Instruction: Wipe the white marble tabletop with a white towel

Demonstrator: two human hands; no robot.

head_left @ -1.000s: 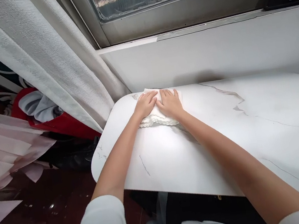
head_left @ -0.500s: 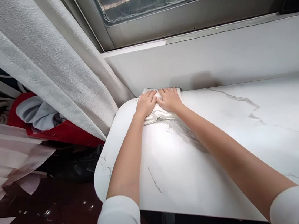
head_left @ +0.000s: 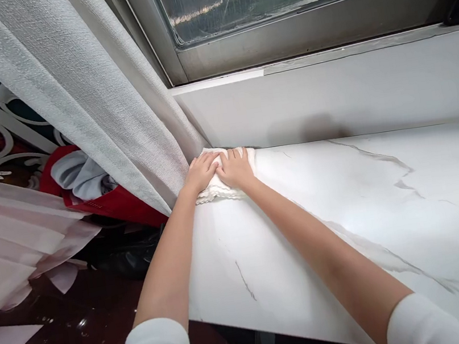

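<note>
A folded white cloth point(head_left: 220, 191) with a ruffled near edge lies flat on the white marble-patterned table point(head_left: 309, 246), at its far left corner by the wall. My left hand point(head_left: 202, 172) rests palm down on the cloth's left part, fingers stretched out. Beside it, my right hand point(head_left: 235, 168) presses flat on the cloth's right part, fingers spread and pointing to the wall. The two thumbs nearly meet. Both palms hide much of the cloth.
A pale grey curtain point(head_left: 115, 97) hangs against the table's left end. Behind the table rise a white wall point(head_left: 254, 108) and a window frame point(head_left: 299, 32). A red bag point(head_left: 118, 206) with grey fabric stands at the left, near sheer pink fabric point(head_left: 28, 242).
Both hands have slid left along the table's far edge, taking the cloth with them toward the curtain. The view has shifted slightly.
</note>
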